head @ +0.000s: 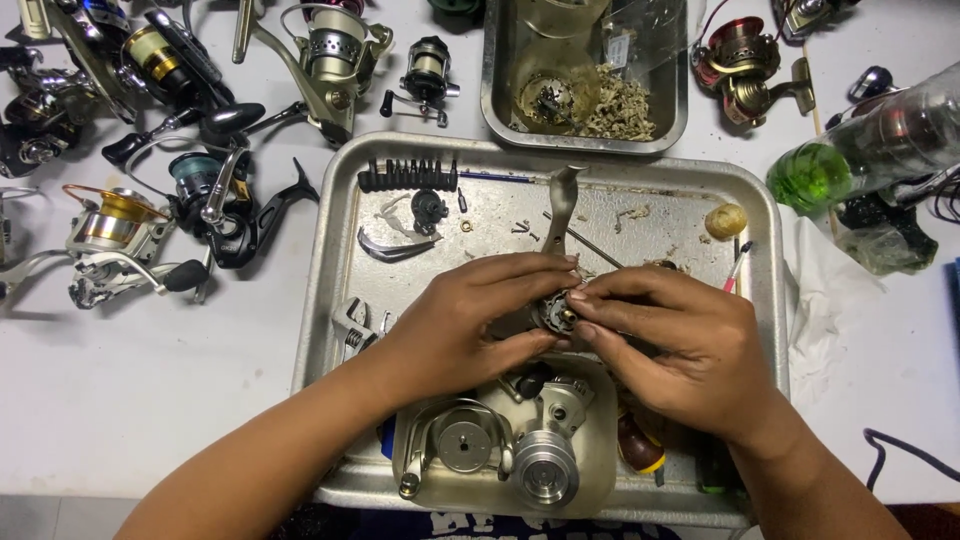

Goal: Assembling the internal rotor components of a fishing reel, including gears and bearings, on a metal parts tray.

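Reel body (pixel 553 312), held over the metal tray (pixel 330 250): left hand (pixel 470 325) in a clenched grip around it, right hand (pixel 665 340) pinching its center with fingertips (pixel 585 300). Below the grip, a spool (pixel 545 470); beyond it, a second tray (pixel 500 90); left, reels (pixel 120 235) on the counter (pixel 150 370).

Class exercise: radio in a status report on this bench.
Left hand gripping reel body. Right hand fingertips pinching its centre. Metal tray beneath, parts scattered; nothing blocking.

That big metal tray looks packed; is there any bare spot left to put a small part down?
The large steel tray is bare along its right side below the round yellowish spool, and top centre right of the black bit holder. The white table lower left is open. Under both hands and the tray's front is crowded.
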